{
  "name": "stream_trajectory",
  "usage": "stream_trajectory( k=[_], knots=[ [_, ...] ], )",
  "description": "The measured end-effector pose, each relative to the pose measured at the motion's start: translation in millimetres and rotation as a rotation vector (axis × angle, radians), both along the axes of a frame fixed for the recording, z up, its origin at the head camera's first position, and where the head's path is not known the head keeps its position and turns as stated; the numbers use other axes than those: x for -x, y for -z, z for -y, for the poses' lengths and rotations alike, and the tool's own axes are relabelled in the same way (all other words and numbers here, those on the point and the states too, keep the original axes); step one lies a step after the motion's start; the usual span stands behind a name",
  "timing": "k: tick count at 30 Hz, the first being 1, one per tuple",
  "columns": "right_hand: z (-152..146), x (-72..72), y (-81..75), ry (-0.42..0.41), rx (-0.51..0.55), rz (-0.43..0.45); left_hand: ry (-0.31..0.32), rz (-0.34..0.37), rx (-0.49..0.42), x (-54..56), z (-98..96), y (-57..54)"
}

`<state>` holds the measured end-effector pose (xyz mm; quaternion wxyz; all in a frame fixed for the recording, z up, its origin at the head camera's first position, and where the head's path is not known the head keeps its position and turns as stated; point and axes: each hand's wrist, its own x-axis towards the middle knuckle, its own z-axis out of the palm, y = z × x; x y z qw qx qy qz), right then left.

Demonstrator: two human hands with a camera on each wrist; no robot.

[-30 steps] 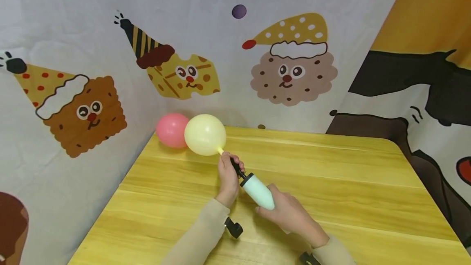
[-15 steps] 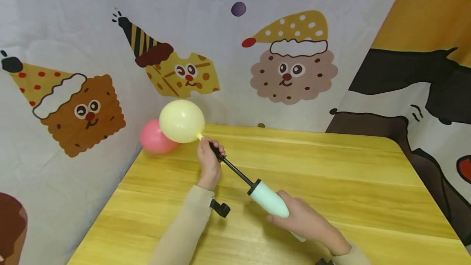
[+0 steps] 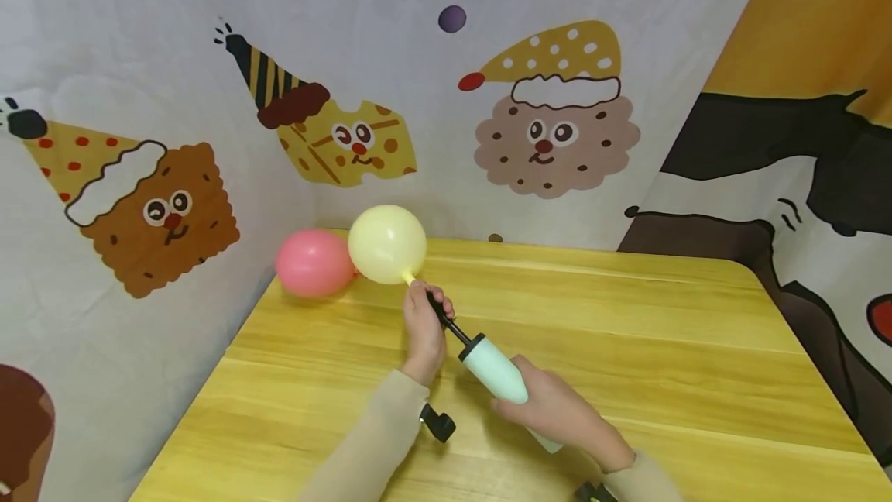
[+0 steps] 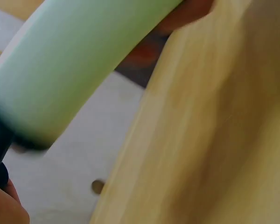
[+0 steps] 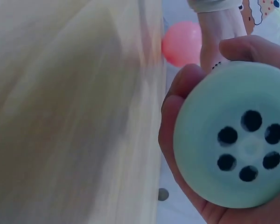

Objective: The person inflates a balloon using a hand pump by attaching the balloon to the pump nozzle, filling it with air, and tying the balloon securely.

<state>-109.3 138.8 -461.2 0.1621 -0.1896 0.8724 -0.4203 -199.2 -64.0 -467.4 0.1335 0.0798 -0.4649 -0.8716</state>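
My left hand (image 3: 423, 324) grips the black nozzle end of a balloon pump, close below the neck of an inflated pale yellow balloon (image 3: 387, 244). My right hand (image 3: 557, 403) wraps round the pump's mint-green barrel (image 3: 493, 367). A short length of black rod (image 3: 458, 333) shows between the hands. In the left wrist view the barrel (image 4: 79, 65) fills the upper left, slightly blurred. The right wrist view looks onto the barrel's round end (image 5: 248, 148), which has several dark holes, with fingers curled about it. A pink balloon (image 3: 313, 263) lies just left of the yellow one.
The wooden table (image 3: 627, 331) spreads under both hands. A white cloth backdrop (image 3: 446, 107) with cartoon food prints rises behind its far edge and along the left. Black wrist mounts (image 3: 437, 422) sit on the sleeves.
The barrel first slid away from my left hand, baring a long rod, then came back close. The yellow balloon swung left and returned right. The pink balloon shifted left, then partly back.
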Motion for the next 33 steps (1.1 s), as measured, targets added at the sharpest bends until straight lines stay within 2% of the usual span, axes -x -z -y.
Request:
stream_trajectory(
  k=[4, 7, 11, 15, 19, 22, 26, 29, 33],
  knots=[
    [6.6, 5.8, -1.1, 0.002, 0.007, 0.005, 0.047, 0.034, 0.002, -12.5, -14.7, 5.8],
    [10.4, 6.3, -0.9, 0.003, 0.015, 0.014, 0.049, 0.03, 0.017, -14.9, -16.6, 7.7],
    [12.9, 3.9, -1.4, 0.026, 0.045, 0.039, 0.058, -0.021, 0.056, -10.4, -10.5, 4.2],
    [5.1, -2.3, -3.1, 0.026, 0.066, 0.051, 0.062, -0.04, 0.046, -2.0, 1.9, 0.3],
    [-12.8, -10.7, -2.2, -0.016, 0.053, 0.052, -0.004, -0.045, 0.027, 9.1, 20.2, -6.2],
    [-25.1, -15.4, 0.2, -0.043, 0.041, 0.058, -0.025, -0.039, 0.019, 12.9, 24.6, -12.5],
    [-29.7, -18.5, 4.0, -0.055, 0.042, 0.047, -0.012, -0.017, -0.002, 12.6, 17.7, -13.0],
    [-26.1, -18.6, 5.9, -0.043, 0.041, 0.039, -0.013, -0.005, -0.012, 10.3, 9.9, -8.8],
    [-15.8, -13.8, 3.5, -0.009, 0.03, 0.028, 0.013, 0.003, -0.001, 2.3, -4.4, -2.5]
  ],
)
